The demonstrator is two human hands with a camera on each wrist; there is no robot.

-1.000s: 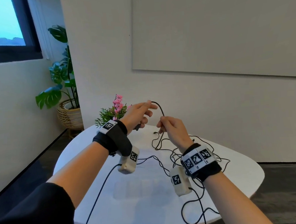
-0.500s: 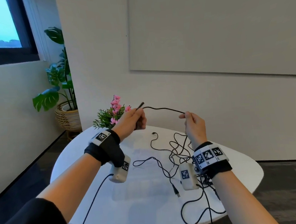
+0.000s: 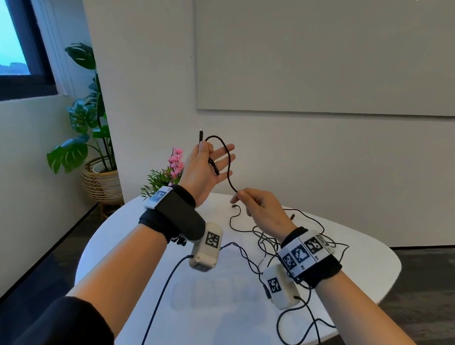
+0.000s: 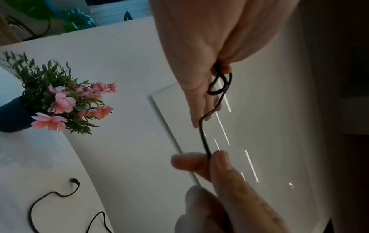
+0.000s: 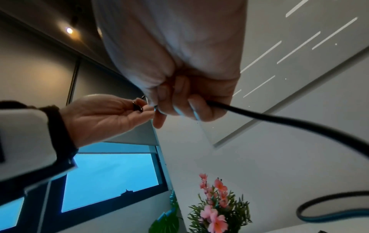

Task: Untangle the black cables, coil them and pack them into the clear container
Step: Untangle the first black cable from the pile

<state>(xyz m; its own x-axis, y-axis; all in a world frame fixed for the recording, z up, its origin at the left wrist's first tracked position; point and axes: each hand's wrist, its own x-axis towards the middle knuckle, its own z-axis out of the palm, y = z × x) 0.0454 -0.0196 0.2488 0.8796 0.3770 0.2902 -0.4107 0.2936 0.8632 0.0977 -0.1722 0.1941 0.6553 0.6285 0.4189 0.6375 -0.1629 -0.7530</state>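
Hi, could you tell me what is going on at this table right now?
A person is coiling a black cable above the white table. The left hand pins its plug end under the thumb, fingers spread, with a loop over them. The right hand pinches the cable lower down. More tangled cables lie on the table; the clear container looks empty.

The white rounded counter (image 3: 362, 268) carries tangled black cables (image 3: 263, 240), a clear container (image 3: 216, 294) and a flower pot (image 3: 164, 174).

left hand (image 3: 203, 171) raised, cable (image 3: 227, 161) now looped around fingers (image 3: 224, 156)
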